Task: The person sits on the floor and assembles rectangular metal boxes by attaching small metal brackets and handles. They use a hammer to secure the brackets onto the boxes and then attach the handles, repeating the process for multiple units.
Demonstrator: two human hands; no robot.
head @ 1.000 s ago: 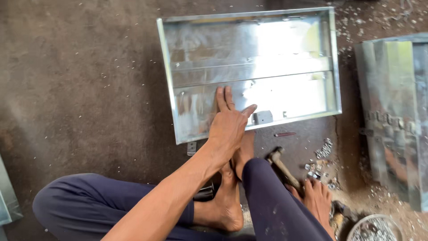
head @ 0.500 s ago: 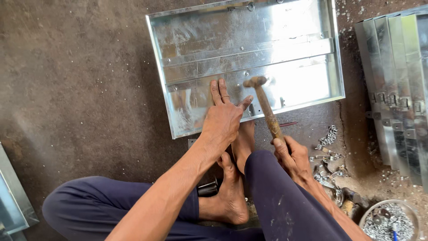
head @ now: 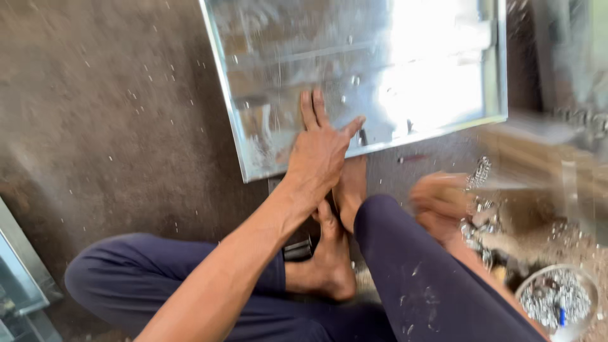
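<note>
A shiny galvanised metal tray (head: 392, 69) lies on the dark floor in front of me. My left hand (head: 323, 149) presses flat on its near edge, fingers spread, next to a small fitting on the rim. My right hand (head: 437, 202) is low beside my right knee, heavily blurred by motion, with its fingers closed around a wooden-handled hammer (head: 525, 158) that shows only as a brown streak to the right. My bare feet (head: 335, 253) sit just under the tray's edge.
A round bowl of small metal bits (head: 557, 297) stands at the lower right. Loose metal pieces (head: 478, 174) lie scattered near it. More metal boxes (head: 570, 57) stand blurred at the right, and another metal piece (head: 19, 278) is at the left edge.
My right hand first lifted the hammer over the tray, then swung it down and to the right into a blur. The view has moved closer. My left hand stays on the tray.
</note>
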